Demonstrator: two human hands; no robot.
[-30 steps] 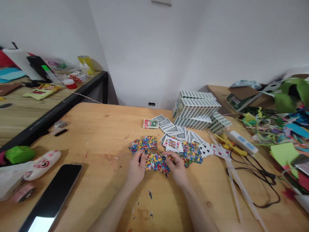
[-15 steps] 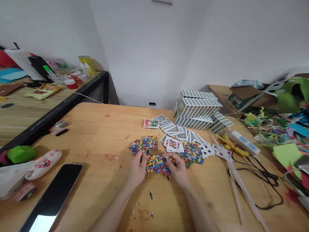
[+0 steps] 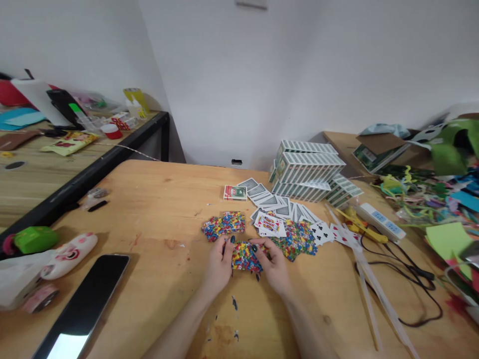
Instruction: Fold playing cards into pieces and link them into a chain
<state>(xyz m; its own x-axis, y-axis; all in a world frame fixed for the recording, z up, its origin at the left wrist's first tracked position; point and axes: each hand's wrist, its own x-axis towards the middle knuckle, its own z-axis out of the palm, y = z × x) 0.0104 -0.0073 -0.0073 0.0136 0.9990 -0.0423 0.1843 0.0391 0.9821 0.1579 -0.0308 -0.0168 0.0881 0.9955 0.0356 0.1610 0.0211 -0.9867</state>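
Note:
Between my hands are playing cards (image 3: pixel 246 256) with multicoloured backs turned up. My left hand (image 3: pixel 222 262) grips their left side, thumb on top; my right hand (image 3: pixel 272 259) grips the right side the same way. Just beyond lies a small pile of matching cards (image 3: pixel 224 224). To the right, more colourful-backed cards (image 3: pixel 300 238) are spread on the table, with a face-up court card (image 3: pixel 270 224) at their left. Grey-backed cards (image 3: pixel 279 203) fan out behind them. Face-up club cards (image 3: pixel 321 233) and heart cards (image 3: pixel 340 234) lie farther right. The fingers under the held cards are mostly hidden.
A red-and-green card box (image 3: pixel 235 192) lies behind the cards, near stacked striped boxes (image 3: pixel 310 167). A phone (image 3: pixel 84 304) rests at the left. Glue sticks (image 3: pixel 385 294), a yellow tool (image 3: pixel 361 225), a power strip (image 3: pixel 381 220) and black cable (image 3: pixel 402 267) occupy the right.
My hands have come slightly closer together, the left one shifting right, and the held cards now look narrower and more squared up. The surrounding cards lie as before.

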